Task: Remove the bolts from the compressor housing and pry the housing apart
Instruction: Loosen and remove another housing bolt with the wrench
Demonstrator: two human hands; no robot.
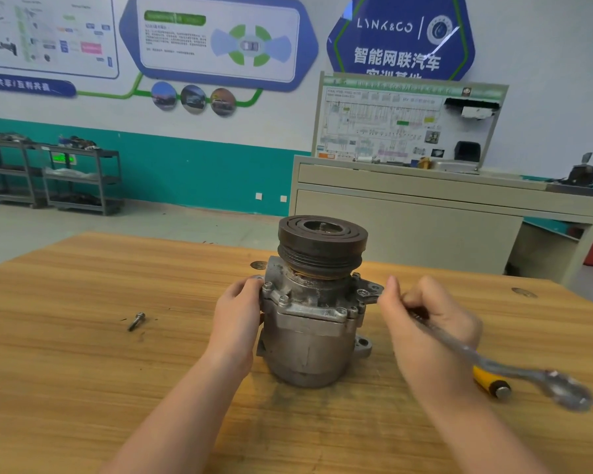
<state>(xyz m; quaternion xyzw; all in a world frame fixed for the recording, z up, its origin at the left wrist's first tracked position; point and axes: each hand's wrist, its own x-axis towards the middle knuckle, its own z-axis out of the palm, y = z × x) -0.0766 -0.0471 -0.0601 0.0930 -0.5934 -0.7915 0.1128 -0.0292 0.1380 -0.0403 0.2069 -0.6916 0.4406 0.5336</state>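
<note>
Compressor housing [310, 331] stands upright mid-table [83, 354], pulley [322, 244] uppermost, flange bolts [284, 300] seated. Left hand [237, 314] grips its left flank, fingers curled against the flange. Right hand [428, 323], just right of the housing, is closed round a wrench [514, 372]. One loose bolt [136, 320] lies well left; yellow-handled tool [490, 383] beneath the wrench.
</note>
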